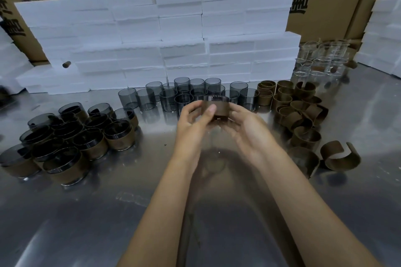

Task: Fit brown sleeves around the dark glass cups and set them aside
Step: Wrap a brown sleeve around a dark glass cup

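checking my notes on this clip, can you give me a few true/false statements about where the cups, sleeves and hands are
1. Both hands, left hand and right hand, hold one cup with a brown sleeve on it. True.
2. The finished sleeved cups stand to the person's right. False: they are to the left.
3. The loose brown sleeves lie to the right. True.
4. The bare dark cups stand on the white foam blocks. False: they stand on the metal table, in front of the blocks.
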Demonstrator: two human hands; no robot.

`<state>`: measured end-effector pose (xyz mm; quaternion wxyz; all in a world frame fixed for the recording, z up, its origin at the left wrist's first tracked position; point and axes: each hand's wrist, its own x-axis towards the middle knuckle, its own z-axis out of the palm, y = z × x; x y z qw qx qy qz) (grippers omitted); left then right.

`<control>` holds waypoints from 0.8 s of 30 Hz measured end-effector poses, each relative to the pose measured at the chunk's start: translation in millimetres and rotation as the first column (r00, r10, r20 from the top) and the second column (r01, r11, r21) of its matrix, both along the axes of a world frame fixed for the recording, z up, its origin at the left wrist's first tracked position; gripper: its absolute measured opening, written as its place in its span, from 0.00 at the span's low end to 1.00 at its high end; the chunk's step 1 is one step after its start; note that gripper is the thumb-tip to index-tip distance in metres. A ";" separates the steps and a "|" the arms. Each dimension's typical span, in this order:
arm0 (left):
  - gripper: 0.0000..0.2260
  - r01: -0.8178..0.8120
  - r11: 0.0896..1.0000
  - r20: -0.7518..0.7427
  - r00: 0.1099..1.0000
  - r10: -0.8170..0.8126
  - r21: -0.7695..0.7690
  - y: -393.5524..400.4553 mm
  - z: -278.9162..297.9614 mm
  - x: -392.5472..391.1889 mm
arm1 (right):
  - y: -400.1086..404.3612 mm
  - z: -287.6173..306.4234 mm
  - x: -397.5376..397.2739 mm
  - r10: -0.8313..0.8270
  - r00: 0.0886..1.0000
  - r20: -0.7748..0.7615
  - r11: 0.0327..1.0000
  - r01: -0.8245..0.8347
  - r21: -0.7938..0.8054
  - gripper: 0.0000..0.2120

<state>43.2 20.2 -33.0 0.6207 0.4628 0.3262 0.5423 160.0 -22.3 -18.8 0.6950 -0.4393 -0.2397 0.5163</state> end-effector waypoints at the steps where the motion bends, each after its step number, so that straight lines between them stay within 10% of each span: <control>1: 0.17 0.061 0.997 0.134 0.990 -0.054 -0.050 2.5 1.0 -3.4 | -0.4 -0.8 0.8 0.009 0.999 0.048 1.000 -0.010 0.019 0.15; 13: 0.11 0.216 0.971 0.274 0.945 -0.180 -0.104 8.9 4.3 -9.3 | 0.1 -3.5 5.9 0.065 0.993 0.098 0.990 -0.077 0.121 0.18; 24: 0.21 -0.062 0.996 -0.381 0.921 0.079 0.056 11.9 0.0 -16.3 | 1.3 -13.0 -2.5 0.024 0.839 0.544 0.999 -0.033 0.008 0.16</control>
